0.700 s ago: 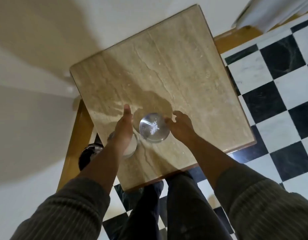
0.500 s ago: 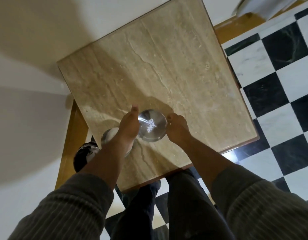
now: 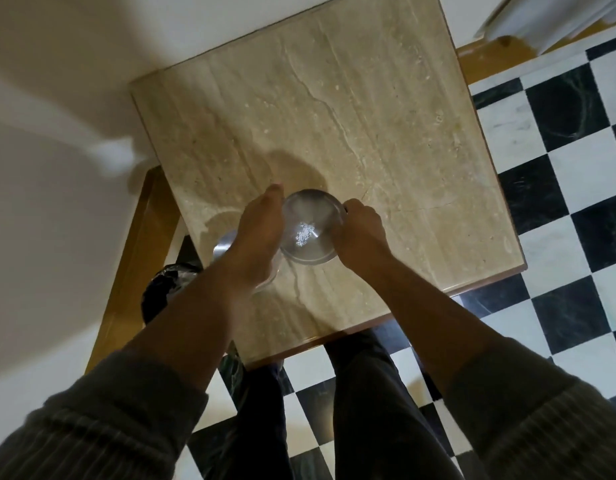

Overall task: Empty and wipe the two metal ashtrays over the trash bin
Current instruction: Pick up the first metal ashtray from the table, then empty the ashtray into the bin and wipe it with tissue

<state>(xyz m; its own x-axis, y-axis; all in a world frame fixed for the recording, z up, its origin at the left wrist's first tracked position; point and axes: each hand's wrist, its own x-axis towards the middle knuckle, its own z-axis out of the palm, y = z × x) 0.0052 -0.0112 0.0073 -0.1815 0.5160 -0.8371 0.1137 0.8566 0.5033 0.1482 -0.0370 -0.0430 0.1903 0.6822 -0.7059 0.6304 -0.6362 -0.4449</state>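
- Presently my left hand (image 3: 256,233) and right hand (image 3: 360,233), fingers curled, grip opposite sides of the metal ashtray (image 3: 311,232).
- Ashtray: shiny, white flecks inside, near table (image 3: 386,133) front edge.

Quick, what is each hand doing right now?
Left hand: on the ashtray's left rim; grip cannot be told.
Right hand: closed on its right rim.

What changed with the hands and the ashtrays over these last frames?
Both hands closed in on the shiny ashtray: the left hand and right hand, earlier apart from it, now press against its sides. The second ashtray stayed on the table under the left wrist; the trash bin stayed put.
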